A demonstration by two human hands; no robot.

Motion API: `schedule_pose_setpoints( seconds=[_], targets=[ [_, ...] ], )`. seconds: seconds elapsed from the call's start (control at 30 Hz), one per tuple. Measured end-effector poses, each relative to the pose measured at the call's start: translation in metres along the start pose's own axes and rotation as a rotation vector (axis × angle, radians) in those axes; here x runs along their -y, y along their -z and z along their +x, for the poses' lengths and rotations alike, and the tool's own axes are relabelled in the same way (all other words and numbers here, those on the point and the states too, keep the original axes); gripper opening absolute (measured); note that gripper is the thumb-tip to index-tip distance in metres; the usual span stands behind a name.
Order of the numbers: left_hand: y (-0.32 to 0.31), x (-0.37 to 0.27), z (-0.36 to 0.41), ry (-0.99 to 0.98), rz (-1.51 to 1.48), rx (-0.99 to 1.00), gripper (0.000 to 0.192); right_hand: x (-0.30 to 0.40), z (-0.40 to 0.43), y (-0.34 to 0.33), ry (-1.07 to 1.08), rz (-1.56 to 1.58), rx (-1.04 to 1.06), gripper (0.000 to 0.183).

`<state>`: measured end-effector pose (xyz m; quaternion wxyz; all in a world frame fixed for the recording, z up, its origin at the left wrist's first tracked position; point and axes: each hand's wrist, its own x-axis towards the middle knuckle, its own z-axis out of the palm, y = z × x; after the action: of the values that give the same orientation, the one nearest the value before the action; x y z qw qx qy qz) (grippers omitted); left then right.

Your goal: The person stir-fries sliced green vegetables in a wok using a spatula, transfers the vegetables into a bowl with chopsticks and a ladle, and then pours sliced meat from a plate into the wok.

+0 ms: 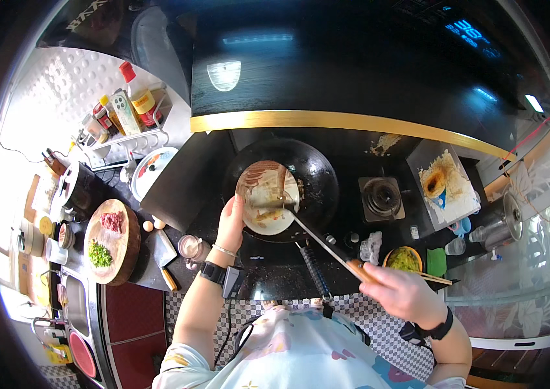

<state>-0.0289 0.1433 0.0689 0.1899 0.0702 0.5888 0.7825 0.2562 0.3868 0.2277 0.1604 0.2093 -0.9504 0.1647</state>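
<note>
A white plate streaked with brown sauce, with some food scraps low on it, is tilted over the black wok. My left hand grips the plate's lower left edge. In my right hand is the wooden handle of a metal spatula; its blade lies on or just over the plate, partly hard to make out. A few food bits cling inside the wok, right of the plate. The wok's dark wrapped handle points toward my body.
Left: a round chopping board with raw minced meat and chopped green and red pepper, a cleaver, eggs and a jar. Right: a second burner, a bowl of green food and chopsticks. A range hood overhangs.
</note>
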Motion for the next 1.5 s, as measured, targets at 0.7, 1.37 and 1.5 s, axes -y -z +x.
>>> schedule_pose_setpoints(
  seconds=[0.7, 1.37, 1.5],
  targets=[
    [-0.008, 0.005, -0.002, -0.218, 0.081, -0.099, 0.043, -0.024, -0.032, -0.06, -0.833, 1.025, -0.47, 0.023],
    [0.001, 0.017, 0.002, -0.005, -0.093, -0.174, 0.053, -0.018, -0.016, -0.101, -1.009, 1.641, -0.845, 0.022],
    [0.014, 0.01, -0.008, 0.002, -0.078, -0.237, 0.056, -0.023, 0.0, -0.097, -0.91, 1.38, -0.862, 0.023]
  ],
)
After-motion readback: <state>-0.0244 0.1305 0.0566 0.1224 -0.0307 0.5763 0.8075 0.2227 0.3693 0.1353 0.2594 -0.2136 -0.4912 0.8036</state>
